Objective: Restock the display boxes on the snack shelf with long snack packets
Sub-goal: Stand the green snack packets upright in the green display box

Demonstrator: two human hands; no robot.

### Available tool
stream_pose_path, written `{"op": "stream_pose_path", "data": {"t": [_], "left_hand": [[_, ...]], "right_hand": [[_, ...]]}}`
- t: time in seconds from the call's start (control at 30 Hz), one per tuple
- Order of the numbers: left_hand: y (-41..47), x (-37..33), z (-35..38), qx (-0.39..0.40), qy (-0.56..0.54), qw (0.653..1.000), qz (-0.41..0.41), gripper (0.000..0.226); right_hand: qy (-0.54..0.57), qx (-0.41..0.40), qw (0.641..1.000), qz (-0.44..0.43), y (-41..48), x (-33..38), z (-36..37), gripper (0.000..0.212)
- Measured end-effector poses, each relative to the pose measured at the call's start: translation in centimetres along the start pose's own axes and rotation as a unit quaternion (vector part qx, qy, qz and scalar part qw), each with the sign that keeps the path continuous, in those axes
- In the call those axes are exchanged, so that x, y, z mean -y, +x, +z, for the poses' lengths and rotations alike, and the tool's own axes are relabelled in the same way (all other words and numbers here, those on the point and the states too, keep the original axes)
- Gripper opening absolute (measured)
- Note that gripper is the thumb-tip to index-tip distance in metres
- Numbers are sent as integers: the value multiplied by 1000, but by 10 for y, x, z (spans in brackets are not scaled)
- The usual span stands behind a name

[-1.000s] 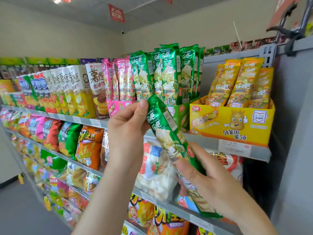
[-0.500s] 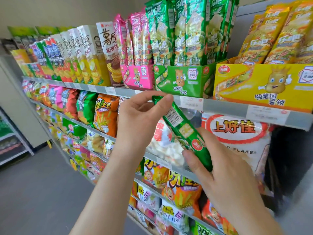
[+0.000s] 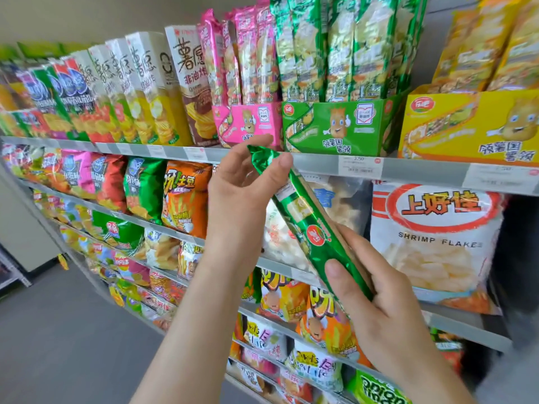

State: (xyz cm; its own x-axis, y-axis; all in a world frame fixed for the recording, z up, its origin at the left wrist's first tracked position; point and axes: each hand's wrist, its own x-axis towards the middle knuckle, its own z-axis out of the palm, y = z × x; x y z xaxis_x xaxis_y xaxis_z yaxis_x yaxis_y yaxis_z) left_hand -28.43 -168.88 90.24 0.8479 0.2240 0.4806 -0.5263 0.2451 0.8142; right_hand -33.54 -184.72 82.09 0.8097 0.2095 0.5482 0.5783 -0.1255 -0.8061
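A person stands close to the snack shelf with both arms raised, and a long green packet is held between the two hands in front of the shelves, not in any box. The left hand has the crimped upper end pinched between thumb and forefinger, the other fingers loosely curved behind it. The right hand is wrapped round the lower end, thumb pressed flat on the front of the foil and fingers curled behind. The packet slants, its top leaning to the left and reaching the front edge of the top shelf, just below where the pink display box meets the green display box. Its lower end hangs in front of the second shelf, near a big white shrimp flakes bag. In the green display box a row of matching green packets stands upright and tightly packed. The pink box beside it holds pink packets, also upright. Towards the right end of the top shelf a yellow display box carries yellow packets that lean back a little. To the left of the pink box stand tall cartons of crisps in a line. A price tag sits on the shelf edge beneath the green box, and an orange bag stands on the shelf below, left of the raised left wrist.
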Motion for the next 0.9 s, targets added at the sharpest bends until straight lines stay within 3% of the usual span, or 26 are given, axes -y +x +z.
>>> {"op": "stream_pose_path", "data": {"t": [0.07,0.2,0.37,0.67,0.9], "left_hand": [[-2,2,-2,17,-23,999,-25,62],[-9,8,-11,40,-44,997,-44,61],[-7,10,-28,76,-26,995,-64,27],[-15,13,-47,138,-6,985,-103,20],[-6,2,-58,12,0,999,-51,34]], "right_hand": [[-7,-13,1000,-17,3,4,9,41],[3,-39,999,-27,9,10,26,33],[-22,-64,998,-8,14,14,41,25],[-12,-86,995,46,24,15,53,29],[49,27,996,66,22,11,46,32]]}}
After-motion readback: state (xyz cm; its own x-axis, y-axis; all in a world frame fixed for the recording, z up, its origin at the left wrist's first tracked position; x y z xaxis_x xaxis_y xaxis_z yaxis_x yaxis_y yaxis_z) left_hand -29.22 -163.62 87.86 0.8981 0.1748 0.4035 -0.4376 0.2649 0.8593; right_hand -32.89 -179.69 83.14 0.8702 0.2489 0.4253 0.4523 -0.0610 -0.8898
